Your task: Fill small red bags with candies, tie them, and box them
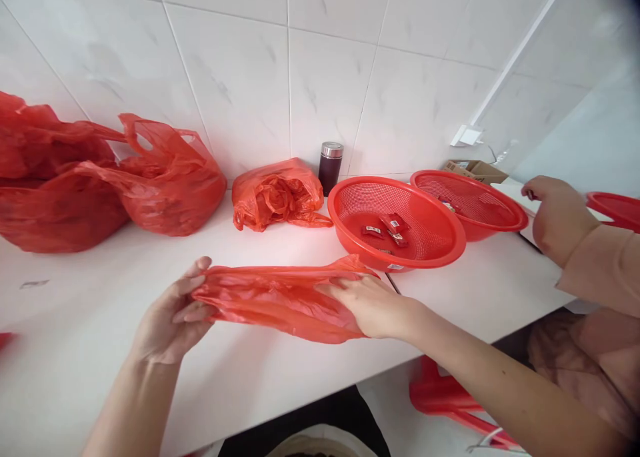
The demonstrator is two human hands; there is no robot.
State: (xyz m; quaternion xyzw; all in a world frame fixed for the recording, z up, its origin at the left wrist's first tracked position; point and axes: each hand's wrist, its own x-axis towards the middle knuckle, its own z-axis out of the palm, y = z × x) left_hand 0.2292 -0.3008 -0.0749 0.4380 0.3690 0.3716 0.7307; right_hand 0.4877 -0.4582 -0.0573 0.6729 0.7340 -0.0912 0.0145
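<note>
Head view: front-left of near basket (425,258), I see left hand (167,324) pinching bag (280,304) end closed; right hand (375,307) inside, grip unclear, likely stretching it open.

Bag (285,304) in front, other bags (173,194) left, packets (394,224) in basket (425,240) right, flask (329,170) behind

Both forearms (137,404) are bare, the right bearing a small mole (503,372).

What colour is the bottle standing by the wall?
Dark purple, nearly black, with a silvery cap; the bottle shows in the head view.
</note>
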